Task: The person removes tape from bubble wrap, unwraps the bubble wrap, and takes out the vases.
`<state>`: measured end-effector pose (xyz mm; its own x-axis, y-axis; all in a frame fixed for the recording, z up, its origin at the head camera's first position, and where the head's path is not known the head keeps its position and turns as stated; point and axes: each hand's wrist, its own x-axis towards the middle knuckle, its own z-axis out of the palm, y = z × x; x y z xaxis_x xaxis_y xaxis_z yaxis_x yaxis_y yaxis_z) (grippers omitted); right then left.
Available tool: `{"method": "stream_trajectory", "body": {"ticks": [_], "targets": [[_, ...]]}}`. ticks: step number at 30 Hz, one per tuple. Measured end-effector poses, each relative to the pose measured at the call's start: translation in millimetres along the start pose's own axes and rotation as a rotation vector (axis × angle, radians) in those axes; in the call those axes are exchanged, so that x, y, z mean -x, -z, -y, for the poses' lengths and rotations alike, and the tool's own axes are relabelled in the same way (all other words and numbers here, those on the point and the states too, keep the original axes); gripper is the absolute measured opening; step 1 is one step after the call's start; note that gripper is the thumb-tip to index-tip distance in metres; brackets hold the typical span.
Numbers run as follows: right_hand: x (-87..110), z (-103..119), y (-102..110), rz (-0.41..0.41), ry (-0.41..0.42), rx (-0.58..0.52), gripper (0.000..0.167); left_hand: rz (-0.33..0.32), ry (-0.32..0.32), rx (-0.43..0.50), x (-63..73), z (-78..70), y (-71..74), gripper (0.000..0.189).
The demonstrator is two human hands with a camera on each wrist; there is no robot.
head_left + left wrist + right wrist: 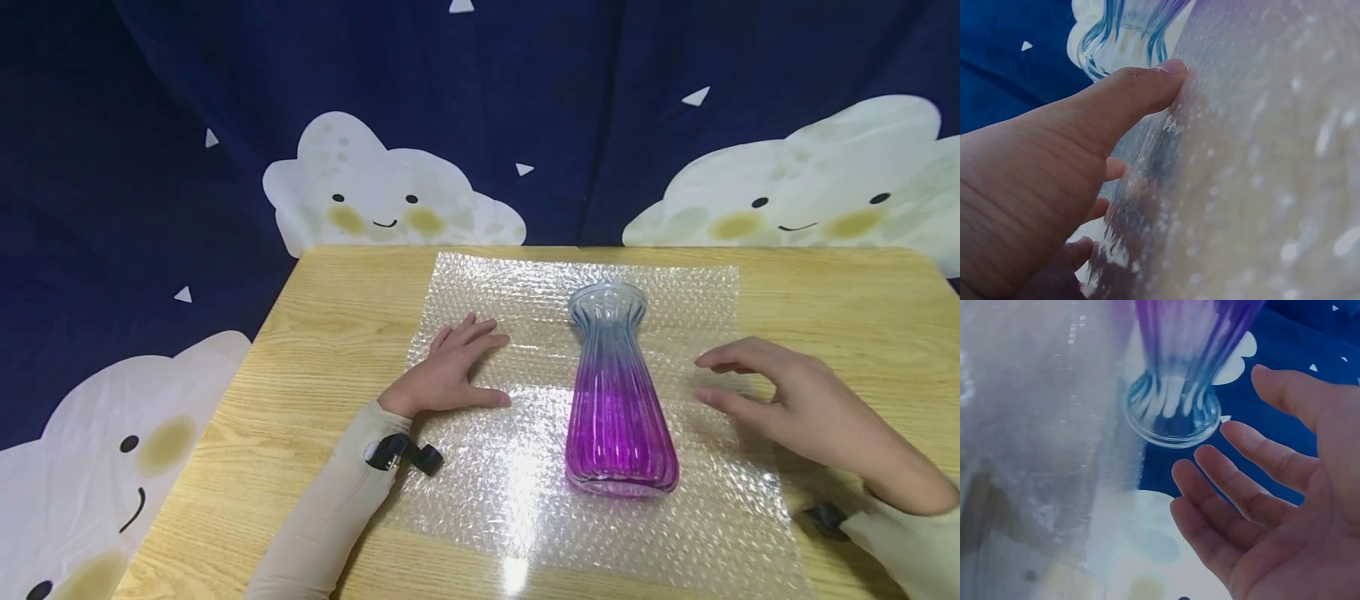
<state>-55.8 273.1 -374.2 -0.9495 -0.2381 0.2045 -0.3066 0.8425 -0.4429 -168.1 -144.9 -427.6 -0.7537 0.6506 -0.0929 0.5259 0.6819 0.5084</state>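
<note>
A ribbed glass vase (621, 400), blue-grey at its flared mouth and purple toward the base, lies on its side on a sheet of bubble wrap (517, 475). Its mouth points to the back. Left of the vase, my left hand (453, 371) rests on the wrap with spread fingers; in the left wrist view the thumb (1147, 87) lies along the plastic. To the vase's right, my right hand (787, 400) hovers near the wrap's right side. Its fingers are relaxed and hold nothing, and the right wrist view shows the palm facing the vase (1175, 406).
Under the wrap is a light wooden table (300, 333). A dark blue curtain (570, 100) with smiling clouds hangs behind and to the left of it. Small black devices are strapped at both wrists, over beige sleeves (322, 508).
</note>
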Motion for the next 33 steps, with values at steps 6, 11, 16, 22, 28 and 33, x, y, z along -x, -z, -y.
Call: {"method": "stream_trajectory", "body": {"ticks": [6,11,16,22,28,33], "targets": [[-1.5,6,3,0.001,-0.024,-0.028,0.032,0.005,0.004,0.003,1.1,-0.1,0.5,0.094],[-3.3,10,1,0.024,-0.070,-0.110,0.027,0.004,0.006,0.000,2.0,-0.3,0.7,0.095],[-4.0,10,3,0.058,-0.130,-0.180,0.024,0.004,0.005,-0.007,1.2,-1.2,1.6,0.095],[-6.7,7,2,0.086,-0.201,-0.261,0.030,0.002,-0.003,-0.009,-0.6,-1.1,1.5,0.095],[-13.9,8,-6,0.162,-0.211,-0.363,0.039,0.006,0.004,-0.004,-0.3,0.4,0.4,0.094],[-20.1,9,-13,0.250,-0.186,-0.415,0.043,0.011,0.007,0.001,0.0,0.7,0.4,0.094]]}}
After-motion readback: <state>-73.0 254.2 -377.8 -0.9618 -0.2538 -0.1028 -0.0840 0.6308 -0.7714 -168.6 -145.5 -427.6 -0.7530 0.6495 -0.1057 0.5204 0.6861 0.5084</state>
